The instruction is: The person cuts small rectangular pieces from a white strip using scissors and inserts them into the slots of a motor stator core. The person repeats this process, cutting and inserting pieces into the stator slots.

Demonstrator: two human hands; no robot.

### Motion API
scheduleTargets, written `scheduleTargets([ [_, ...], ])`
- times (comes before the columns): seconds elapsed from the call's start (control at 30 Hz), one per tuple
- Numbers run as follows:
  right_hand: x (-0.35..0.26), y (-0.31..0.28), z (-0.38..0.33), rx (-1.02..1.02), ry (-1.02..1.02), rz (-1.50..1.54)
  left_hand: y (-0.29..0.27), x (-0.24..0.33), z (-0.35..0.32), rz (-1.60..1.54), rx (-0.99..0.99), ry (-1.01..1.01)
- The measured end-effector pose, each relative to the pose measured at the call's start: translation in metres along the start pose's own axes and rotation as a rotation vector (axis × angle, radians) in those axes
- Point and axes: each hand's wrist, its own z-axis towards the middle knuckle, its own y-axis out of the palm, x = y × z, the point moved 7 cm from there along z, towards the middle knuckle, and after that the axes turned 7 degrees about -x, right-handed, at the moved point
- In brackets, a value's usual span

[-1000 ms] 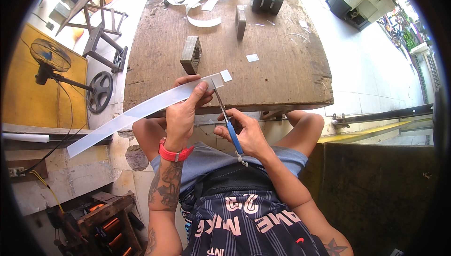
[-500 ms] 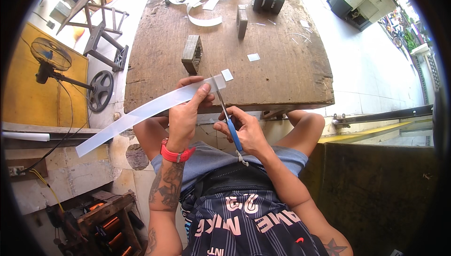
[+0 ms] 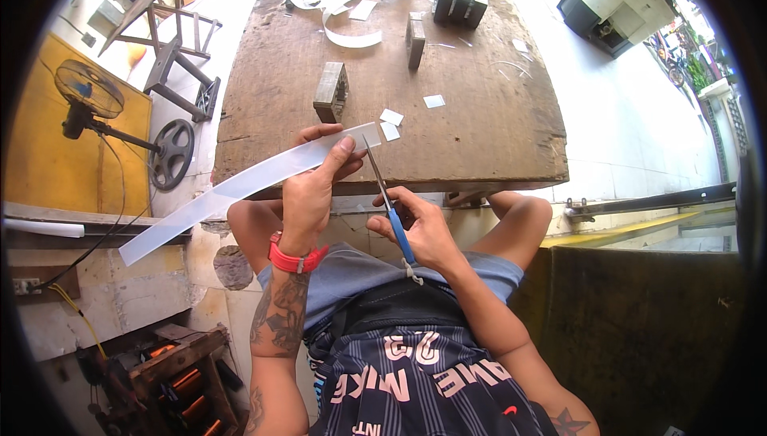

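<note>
My left hand (image 3: 318,182) grips a long white plastic strip (image 3: 232,188) near its right end, thumb on top. The strip slants down to the left, past the edge of the wooden table (image 3: 479,132). My right hand (image 3: 415,224) holds blue-handled scissors (image 3: 387,200), blades pointing up beside the strip's short free end. Two small white cut pieces (image 3: 391,124) lie on the table just beyond that end. A red band circles my left wrist.
On the table stand a small metal block (image 3: 331,91), another block (image 3: 415,38), a dark grouped block (image 3: 459,0) and curled white strips (image 3: 351,36) at the far end. A floor fan (image 3: 92,92), a wheel (image 3: 172,152) and a wooden stool (image 3: 164,44) stand left.
The strip's right end has been snipped: a second small white piece now lies on the table. The strip has slid rightward through my left hand, and the scissors have shifted slightly.
</note>
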Motion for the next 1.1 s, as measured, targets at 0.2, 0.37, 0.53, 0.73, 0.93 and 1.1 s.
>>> scheduleTargets([
  [0.2, 0.000, -0.001, 0.001, -0.004, 0.007, 0.011, 0.000, -0.005, -0.001, -0.031, -0.031, 0.006],
  [0.37, 0.001, 0.001, 0.001, -0.005, 0.024, 0.014, -0.001, -0.007, 0.000, -0.040, -0.040, -0.007],
  [0.53, -0.003, 0.000, 0.002, 0.001, 0.000, 0.028, -0.002, -0.009, 0.000, -0.038, -0.040, -0.014],
  [0.73, -0.001, 0.001, 0.002, -0.022, 0.036, 0.039, -0.002, -0.010, 0.000, -0.036, -0.040, -0.015],
  [0.93, 0.002, 0.003, 0.007, 0.000, -0.001, 0.104, 0.000, -0.014, -0.006, -0.017, -0.035, -0.055],
  [1.1, 0.003, 0.001, 0.003, 0.002, 0.013, 0.111, -0.001, -0.004, -0.002, -0.168, -0.022, -0.024],
])
